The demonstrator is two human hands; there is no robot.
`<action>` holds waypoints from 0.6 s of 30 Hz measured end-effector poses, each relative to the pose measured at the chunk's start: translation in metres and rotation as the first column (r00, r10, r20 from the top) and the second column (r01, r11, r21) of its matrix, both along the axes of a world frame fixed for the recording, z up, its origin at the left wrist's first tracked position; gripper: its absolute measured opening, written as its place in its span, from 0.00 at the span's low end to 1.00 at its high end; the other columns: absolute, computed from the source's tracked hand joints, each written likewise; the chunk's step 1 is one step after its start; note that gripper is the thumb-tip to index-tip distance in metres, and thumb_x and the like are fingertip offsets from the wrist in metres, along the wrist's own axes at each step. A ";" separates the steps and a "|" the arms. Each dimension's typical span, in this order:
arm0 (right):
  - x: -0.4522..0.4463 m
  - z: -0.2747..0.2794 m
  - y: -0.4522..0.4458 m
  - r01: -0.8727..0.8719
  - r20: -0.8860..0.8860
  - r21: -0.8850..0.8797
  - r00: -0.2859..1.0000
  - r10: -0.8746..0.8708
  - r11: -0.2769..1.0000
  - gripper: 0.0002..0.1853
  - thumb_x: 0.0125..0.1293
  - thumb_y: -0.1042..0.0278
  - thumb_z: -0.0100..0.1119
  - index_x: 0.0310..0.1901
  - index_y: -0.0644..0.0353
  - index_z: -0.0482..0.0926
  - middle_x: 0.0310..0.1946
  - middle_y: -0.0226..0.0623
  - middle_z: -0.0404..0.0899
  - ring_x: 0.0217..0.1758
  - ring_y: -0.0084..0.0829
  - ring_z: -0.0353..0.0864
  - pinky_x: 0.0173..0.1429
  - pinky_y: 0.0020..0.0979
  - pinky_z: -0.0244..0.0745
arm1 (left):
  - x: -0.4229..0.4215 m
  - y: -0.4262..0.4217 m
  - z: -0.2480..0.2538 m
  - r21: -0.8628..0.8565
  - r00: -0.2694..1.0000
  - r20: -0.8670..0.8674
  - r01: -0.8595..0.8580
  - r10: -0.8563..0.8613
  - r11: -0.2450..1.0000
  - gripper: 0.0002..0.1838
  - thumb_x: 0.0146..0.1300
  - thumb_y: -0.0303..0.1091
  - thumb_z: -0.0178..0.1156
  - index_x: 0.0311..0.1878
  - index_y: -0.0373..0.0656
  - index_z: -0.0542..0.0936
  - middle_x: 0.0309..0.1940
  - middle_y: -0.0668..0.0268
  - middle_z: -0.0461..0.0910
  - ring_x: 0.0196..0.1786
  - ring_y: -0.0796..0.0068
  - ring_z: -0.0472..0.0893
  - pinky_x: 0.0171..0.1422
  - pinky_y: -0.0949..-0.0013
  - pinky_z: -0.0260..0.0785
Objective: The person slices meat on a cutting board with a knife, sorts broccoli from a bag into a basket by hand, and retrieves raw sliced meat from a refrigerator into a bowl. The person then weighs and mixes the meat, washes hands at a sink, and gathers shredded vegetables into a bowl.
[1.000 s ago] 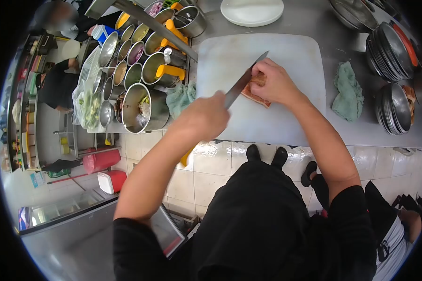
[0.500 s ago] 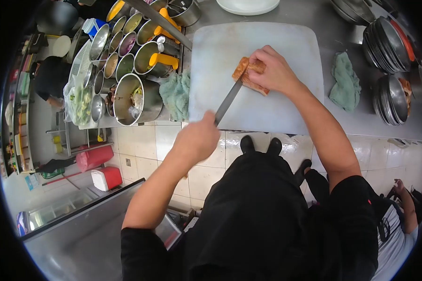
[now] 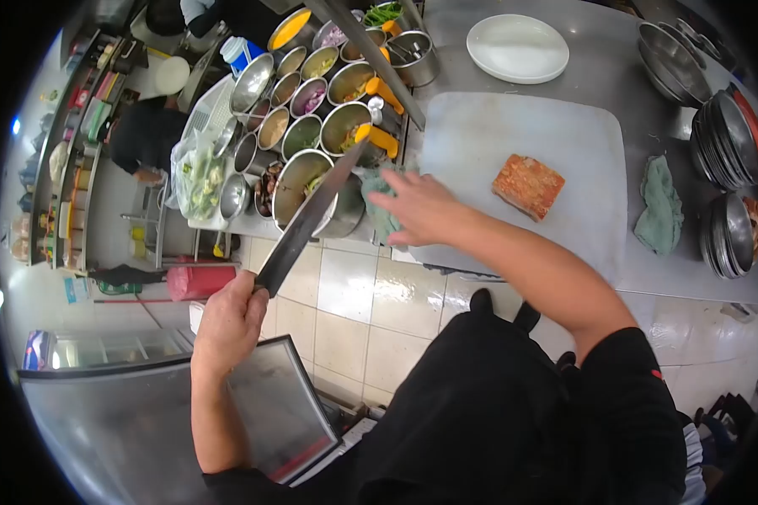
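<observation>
My left hand (image 3: 231, 323) is closed around the handle of a knife (image 3: 310, 220). Its long blade points up and away, crossing in front of a large steel pot (image 3: 288, 181). Fingers spread, my right hand (image 3: 421, 209) is at the left edge of the white cutting board (image 3: 573, 126), by a green cloth (image 3: 381, 200). It partly covers the cloth; whether it touches it I cannot tell. A browned slab of meat with a crisp-looking crust (image 3: 528, 186) lies on the board, apart from both hands.
Several steel containers of chopped ingredients (image 3: 312, 97) crowd the left. A white plate (image 3: 518, 49) lies behind the board. A second green cloth (image 3: 659, 206) and stacked metal bowls (image 3: 724, 139) are on the right. A person in dark clothing (image 3: 147, 135) is at far left.
My right hand has let go of the meat and moved left toward the cloth. The knife has left the meat and swung left in my left hand. The view has shifted left.
</observation>
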State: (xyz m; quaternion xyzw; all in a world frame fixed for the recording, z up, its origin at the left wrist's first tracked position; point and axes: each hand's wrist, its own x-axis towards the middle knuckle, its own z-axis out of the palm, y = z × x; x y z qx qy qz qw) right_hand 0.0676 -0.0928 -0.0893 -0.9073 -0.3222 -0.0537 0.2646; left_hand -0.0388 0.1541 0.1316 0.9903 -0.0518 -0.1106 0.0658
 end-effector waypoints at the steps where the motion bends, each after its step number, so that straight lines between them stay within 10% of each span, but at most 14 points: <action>1: 0.009 -0.016 0.015 0.014 -0.029 -0.053 0.999 -0.015 0.999 0.30 0.53 0.54 0.70 0.58 0.50 0.75 0.57 0.44 0.68 0.57 0.48 0.72 0.60 0.45 0.70 | 0.005 0.002 0.000 0.023 1.000 0.005 0.016 -0.016 1.000 0.08 0.64 0.29 0.57 0.37 0.36 0.70 0.26 0.46 0.75 0.35 0.39 0.76 0.38 0.50 0.66; 4: 0.038 -0.027 0.036 -0.058 -0.272 -0.213 0.962 -0.002 0.975 0.29 0.51 0.63 0.68 0.58 0.46 0.77 0.59 0.45 0.68 0.61 0.49 0.70 0.60 0.45 0.70 | 0.002 0.009 0.007 0.182 0.999 -0.030 0.026 -0.021 0.983 0.07 0.62 0.29 0.58 0.38 0.38 0.72 0.28 0.48 0.78 0.36 0.42 0.78 0.39 0.48 0.68; 9: 0.063 -0.036 0.030 0.512 -0.177 0.318 0.859 -0.481 0.798 0.20 0.53 0.62 0.69 0.49 0.51 0.77 0.53 0.43 0.69 0.57 0.51 0.71 0.55 0.48 0.73 | -0.002 0.024 0.008 0.346 0.983 -0.158 0.142 -0.092 0.927 0.20 0.64 0.33 0.54 0.59 0.48 0.75 0.28 0.50 0.81 0.35 0.44 0.81 0.41 0.47 0.71; 12: 0.072 -0.034 0.037 0.604 -0.115 -0.033 0.789 -0.604 0.796 0.20 0.56 0.59 0.69 0.50 0.52 0.77 0.53 0.44 0.69 0.57 0.50 0.71 0.56 0.48 0.74 | 0.029 0.004 -0.013 0.431 0.932 -0.363 0.181 -0.014 0.884 0.27 0.66 0.34 0.51 0.70 0.56 0.68 0.33 0.51 0.83 0.38 0.46 0.81 0.45 0.47 0.72; 18: 0.080 -0.024 0.038 0.632 -0.288 -0.084 0.725 -0.625 0.771 0.27 0.60 0.48 0.66 0.56 0.55 0.77 0.61 0.51 0.66 0.63 0.50 0.69 0.59 0.46 0.72 | 0.066 -0.004 -0.038 0.437 0.857 -0.509 0.338 -0.081 0.833 0.28 0.68 0.36 0.48 0.73 0.60 0.65 0.42 0.51 0.83 0.46 0.47 0.82 0.53 0.50 0.73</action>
